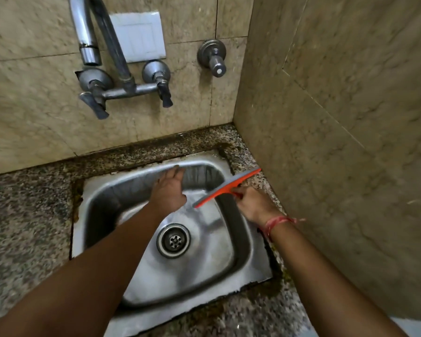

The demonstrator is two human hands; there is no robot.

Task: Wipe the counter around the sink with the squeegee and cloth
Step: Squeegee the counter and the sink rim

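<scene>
Right hand [252, 206] grips the handle of the orange squeegee [226, 188], whose blade lies angled across the sink's [141, 319] right rim beside the granite surface [22, 215]. Left hand [169, 190] reaches over the basin, fingers relaxed, holding nothing.

Looks like a home kitchen corner. There's a steel sink [141, 319] set in a speckled granite counter [27, 215], a wall tap [112, 69] and beige marble-look tiles [338, 81]. Light switch [139, 36] behind the spout too.
</scene>
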